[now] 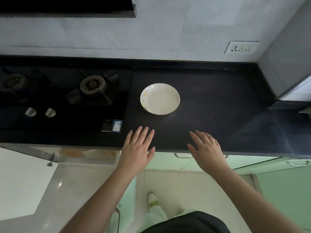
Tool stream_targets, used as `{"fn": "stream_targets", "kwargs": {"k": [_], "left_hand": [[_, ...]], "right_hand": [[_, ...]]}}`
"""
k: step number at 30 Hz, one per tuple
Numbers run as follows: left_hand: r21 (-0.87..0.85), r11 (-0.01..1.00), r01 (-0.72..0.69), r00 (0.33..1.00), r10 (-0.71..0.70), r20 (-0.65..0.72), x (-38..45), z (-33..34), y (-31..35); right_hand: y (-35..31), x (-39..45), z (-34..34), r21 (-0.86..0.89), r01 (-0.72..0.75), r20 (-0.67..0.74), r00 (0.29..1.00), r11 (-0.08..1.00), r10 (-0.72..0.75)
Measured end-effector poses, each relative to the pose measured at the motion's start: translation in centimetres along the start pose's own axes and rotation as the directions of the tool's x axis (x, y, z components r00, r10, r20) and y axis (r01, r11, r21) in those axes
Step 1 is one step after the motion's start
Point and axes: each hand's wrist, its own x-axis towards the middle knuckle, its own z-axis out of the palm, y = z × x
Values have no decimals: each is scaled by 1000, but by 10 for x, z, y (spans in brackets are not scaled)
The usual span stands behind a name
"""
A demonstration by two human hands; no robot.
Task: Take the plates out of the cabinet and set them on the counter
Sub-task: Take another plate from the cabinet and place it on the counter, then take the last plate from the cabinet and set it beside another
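One white plate (160,99) sits flat on the dark bench (218,106), approx mid-bench, just right of the gas hob (64,98) — small print on its left rim, lettering on the right rim. Nothing on it. Both hands hover near the bench's front edge, well short of the plate and not touching it: left hand (137,149) palm down w/ fingers spread, empty; right hand (206,149) also spread flat, empty. Hob has two burners & two knobs, w/ stickers at its front right corner. Wall socket (241,47) on the tiled wall at back right — pale green cabinet fronts (286,182) below the bench.
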Motion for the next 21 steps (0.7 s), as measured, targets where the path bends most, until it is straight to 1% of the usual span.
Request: {"fn": "stream_targets", "kwargs": {"k": [6,9,12,16,21], "left_hand": [[80,989,122,987,-130,95,-64,-15,22],[76,982,172,978,-179,106,-102,-26,57],[51,979,195,972,-200,126,-143,-32,93],[74,974,216,963,-225,151,-193,-46,122],[27,949,313,940,-314,131,-253,-60,118]], "right_hand": [[14,-64,-7,-41,68,-49,996,997,-70],[27,-103,-8,-57,101,-70,992,993,-104],[37,-143,-5,-49,118,-100,987,992,-123],[38,-189,-1,-23,140,-45,989,990,-141],[14,-225,2,-7,206,-28,978,978,-207]]}}
